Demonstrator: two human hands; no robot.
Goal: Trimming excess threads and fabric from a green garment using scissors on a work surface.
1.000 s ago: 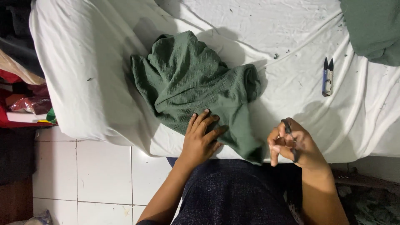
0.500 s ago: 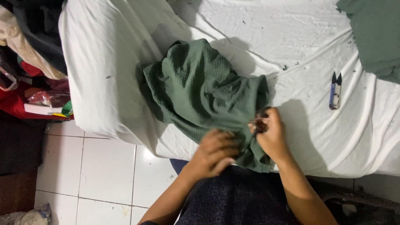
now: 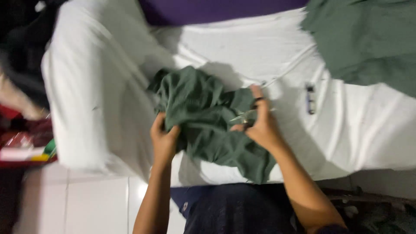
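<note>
From my remote view I see the green garment (image 3: 203,121) bunched in a crumpled heap on the white sheet (image 3: 108,86) of the bed, close to the near edge, with its lower end hanging a little over that edge toward my lap. My left hand (image 3: 164,141) has its fingers (image 3: 157,126) curled and clamped on the left side of the heap, gathering a fold of the cloth. My right hand (image 3: 259,121) is at the right side of the heap, its fingers closed round a small pair of scissors (image 3: 245,116), whose pale blades point left and lie against the fabric; the frame is blurred, so I cannot tell whether the blades are open or whether they have cloth between them. I judge the work to be at an early or middle stage: the garment is gripped and the scissors are brought to it, but I see no cut piece, loose thread or finished seam. The cloth is not smoothed or folded, so I take most of the handling to be left. A small dark tool (image 3: 310,99) lies apart on the sheet to the right, untouched, and a second green cloth (image 3: 364,39) lies spread at the far right corner.
</note>
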